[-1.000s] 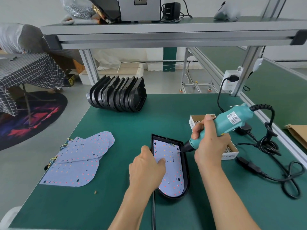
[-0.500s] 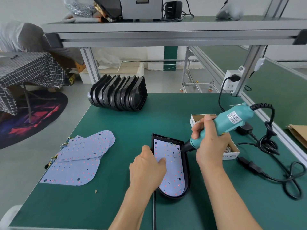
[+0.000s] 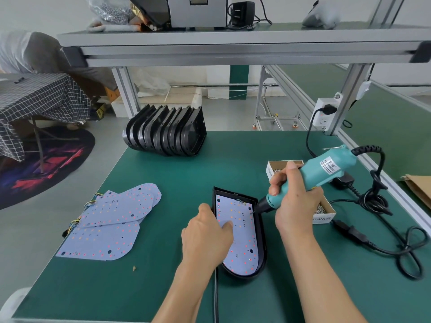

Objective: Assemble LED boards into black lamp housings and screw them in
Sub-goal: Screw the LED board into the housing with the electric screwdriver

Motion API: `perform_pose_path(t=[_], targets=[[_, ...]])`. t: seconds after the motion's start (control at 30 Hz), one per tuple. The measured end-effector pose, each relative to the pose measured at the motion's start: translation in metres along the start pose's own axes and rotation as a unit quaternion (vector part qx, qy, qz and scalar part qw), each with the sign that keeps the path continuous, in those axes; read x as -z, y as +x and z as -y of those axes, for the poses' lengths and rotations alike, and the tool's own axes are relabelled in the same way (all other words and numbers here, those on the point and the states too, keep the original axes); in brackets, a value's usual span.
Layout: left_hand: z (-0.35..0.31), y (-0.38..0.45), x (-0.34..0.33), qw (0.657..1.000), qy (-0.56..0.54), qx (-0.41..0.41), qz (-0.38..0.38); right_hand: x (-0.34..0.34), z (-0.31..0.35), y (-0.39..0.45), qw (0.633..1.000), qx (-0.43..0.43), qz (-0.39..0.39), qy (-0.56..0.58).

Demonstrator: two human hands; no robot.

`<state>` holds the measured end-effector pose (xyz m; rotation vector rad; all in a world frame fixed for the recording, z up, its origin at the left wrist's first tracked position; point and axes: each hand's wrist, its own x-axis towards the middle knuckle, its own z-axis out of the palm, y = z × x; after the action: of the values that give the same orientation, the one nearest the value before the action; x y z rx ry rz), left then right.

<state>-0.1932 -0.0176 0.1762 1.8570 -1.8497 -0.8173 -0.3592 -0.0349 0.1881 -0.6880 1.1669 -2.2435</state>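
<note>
Very little is changing across the last second: both hands are staying where they were, and the driver tip is remaining at the same spot on the board, which suggests one screw is being driven rather than a new one fetched.

The right hand (image 3: 296, 201) is wrapping its fingers round the teal electric screwdriver with a coiled black cord (image 3: 326, 170), angling its dark nose down toward the upper right edge of the pale lilac LED board dotted with red and amber emitters (image 3: 242, 231). Whether a screw is sitting under the bit is too small to tell.

The left hand (image 3: 207, 238) is pressing the board down with a fingertip and steadying the left wall of the black D-shaped plastic lamp housing (image 3: 262, 250), its fingers partly curled.

The housing is lying flat near the front edge of the green-matted counter (image 3: 233, 169), right of centre. Just beside it, toward the right edge, the small open cardboard box of screws (image 3: 325, 212) is sitting. A loose pile of spare LED boards (image 3: 112, 220) is waiting near the left edge, and a row of empty black housings (image 3: 165, 134) is standing on edge at the far edge.

Judgement: fastening of this unit is under way, with many units outstanding.
</note>
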Motion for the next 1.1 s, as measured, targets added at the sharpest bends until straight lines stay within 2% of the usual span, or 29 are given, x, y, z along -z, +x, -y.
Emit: perform_pose_path(t=[0.13, 0.37, 0.5, 0.63, 0.77, 0.87, 0.97, 1.1], targets=[[0.002, 0.0, 0.0, 1.0, 0.003, -0.001, -0.002, 0.003, -0.003, 0.001, 1.0, -0.001, -0.005, -0.001], [0.003, 0.002, 0.0, 1.0, -0.008, -0.001, 0.007, 0.006, 0.004, -0.001, 0.999, 0.001, 0.03, 0.015], [0.006, 0.003, -0.001, 1.0, -0.009, -0.001, 0.006, 0.003, 0.017, -0.008, 1.0, 0.013, 0.013, 0.021], [0.014, 0.002, -0.003, 0.998, -0.058, 0.018, 0.002, 0.0, 0.047, -0.01, 0.999, 0.01, 0.015, 0.037], [0.02, 0.003, -0.003, 0.996, -0.088, 0.024, 0.012, 0.01, 0.068, -0.014, 0.998, -0.061, 0.0, 0.02], [0.026, 0.003, -0.004, 0.989, -0.147, 0.026, 0.02, 0.03, 0.068, -0.024, 0.985, -0.149, 0.009, -0.081], [0.034, -0.001, -0.004, 0.971, -0.239, 0.022, 0.0, 0.053, 0.062, -0.037, 0.956, -0.192, 0.046, -0.216], [0.043, -0.008, 0.002, 0.931, -0.361, 0.023, -0.044, 0.074, 0.053, -0.057, 0.877, -0.168, 0.146, -0.426]])
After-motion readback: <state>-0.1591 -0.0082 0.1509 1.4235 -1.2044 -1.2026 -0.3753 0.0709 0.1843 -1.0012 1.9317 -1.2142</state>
